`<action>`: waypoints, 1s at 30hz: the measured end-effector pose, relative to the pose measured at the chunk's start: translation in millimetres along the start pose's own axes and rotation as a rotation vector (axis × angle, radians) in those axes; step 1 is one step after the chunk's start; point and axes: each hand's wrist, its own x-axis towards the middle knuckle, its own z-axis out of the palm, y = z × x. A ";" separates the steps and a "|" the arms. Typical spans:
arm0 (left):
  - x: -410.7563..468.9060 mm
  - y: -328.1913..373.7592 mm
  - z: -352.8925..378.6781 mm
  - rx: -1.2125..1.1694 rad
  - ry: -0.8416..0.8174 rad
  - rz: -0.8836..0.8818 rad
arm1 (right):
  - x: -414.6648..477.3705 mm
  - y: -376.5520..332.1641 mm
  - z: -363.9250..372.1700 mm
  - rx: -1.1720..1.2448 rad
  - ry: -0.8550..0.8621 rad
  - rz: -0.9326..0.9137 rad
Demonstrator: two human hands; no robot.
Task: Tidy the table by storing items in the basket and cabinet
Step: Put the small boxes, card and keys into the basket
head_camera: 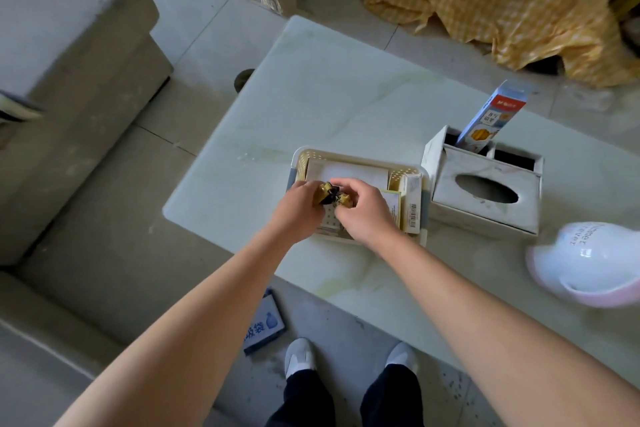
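Observation:
A cream perforated basket (304,158) stands on the pale marble table (332,104). Inside it lie a white flat packet (349,172), a yellow-edged card and a narrow barcoded box (412,204) along its right side. My left hand (298,210) and my right hand (363,215) meet just above the basket. Between them they pinch a small yellow-and-black object (330,197), each hand gripping one end. Part of the basket floor is hidden under my hands.
A marbled tissue-box organiser (485,194) sits right of the basket, with a blue box (491,114) standing in its back slot. A white-and-pink bowl (588,263) lies at the table's right edge. A grey sofa (69,80) is left; a blue packet (265,326) lies on the floor.

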 end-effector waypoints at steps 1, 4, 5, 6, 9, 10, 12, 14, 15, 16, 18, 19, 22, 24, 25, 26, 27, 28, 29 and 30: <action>0.5 1.0 1.0 -0.059 -0.001 -0.012 | -0.1 -0.4 -0.3 0.036 0.017 0.008; 4.4 6.1 1.1 -0.237 -0.010 -0.034 | 2.6 0.2 -0.9 0.078 0.053 0.012; 5.1 8.4 0.7 -0.296 -0.001 -0.040 | 3.5 1.1 -1.3 0.071 0.051 0.010; 5.9 10.5 0.8 -0.344 0.008 -0.042 | 4.5 2.0 -2.3 0.062 0.047 0.010; 4.9 11.1 3.6 -0.402 0.011 -0.042 | 5.6 5.5 -3.1 0.045 0.042 0.004; 5.2 10.0 4.3 -0.404 0.014 -0.037 | 5.4 5.8 -2.4 0.039 0.046 -0.003; 8.3 6.9 6.4 -0.352 0.039 -0.030 | 5.9 6.4 -0.6 0.052 0.074 -0.006; 11.3 5.5 8.9 -0.218 0.069 -0.039 | 6.8 7.9 -0.7 0.080 0.109 0.005; 11.6 5.2 9.2 -0.173 0.072 -0.050 | 7.2 8.6 -0.8 0.085 0.121 0.011; 11.3 4.8 9.3 -0.143 0.071 -0.062 | 7.8 9.5 -1.0 0.084 0.128 0.013; 11.5 2.9 9.6 -0.101 0.073 -0.075 | 8.5 11.1 -0.5 0.079 0.129 0.007; 11.7 1.4 9.2 -0.104 0.069 -0.081 | 8.5 11.1 0.8 0.078 0.124 0.004; 10.2 -0.2 8.0 -0.208 0.049 -0.084 | 6.9 9.7 3.2 0.073 0.090 0.003; 7.4 -1.8 8.3 -0.265 0.056 -0.072 | 5.2 8.9 4.1 0.058 0.045 -0.005; 6.1 -2.7 8.3 -0.294 0.068 -0.067 | 4.4 8.5 4.5 0.043 0.021 -0.008; 5.2 -3.7 8.2 -0.321 0.083 -0.066 | 3.7 8.2 4.7 0.026 0.003 -0.009; 5.1 -4.8 8.3 -0.341 0.097 -0.069 | 3.4 7.7 4.8 0.006 -0.008 -0.009; 5.6 -5.6 8.6 -0.356 0.105 -0.076 | 3.2 7.3 5.0 -0.010 -0.015 -0.009; 6.4 -6.3 9.2 -0.373 0.105 -0.084 | 3.2 7.2 5.2 -0.016 -0.019 -0.011; 7.1 -6.5 9.7 -0.390 0.103 -0.091 | 3.4 7.2 5.8 -0.012 -0.022 -0.015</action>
